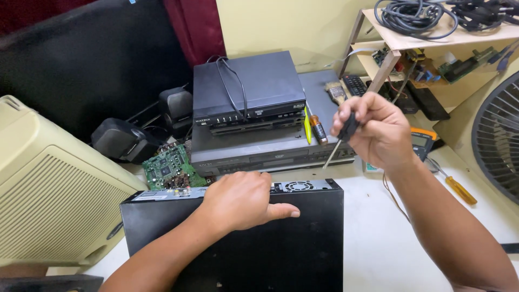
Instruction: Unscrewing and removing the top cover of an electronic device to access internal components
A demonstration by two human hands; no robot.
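Screwdriver up, box pinned down!
The left hand (pixel 243 201) lay flat and open-palmed on the black box (pixel 281 243) at the table's near edge, while the right hand (pixel 376 130), raised above and behind it, was closed around a black-handled screwdriver (pixel 339 139), tip angled down toward the box.

Even, bright indoor light from above. Soft shadow under left hand (pixel 243 200) on black box (pixel 281 249); faint sheen on its lid. Focus sharp near box; wide-angle bending at frame edges, fan (pixel 500 140) stretched.
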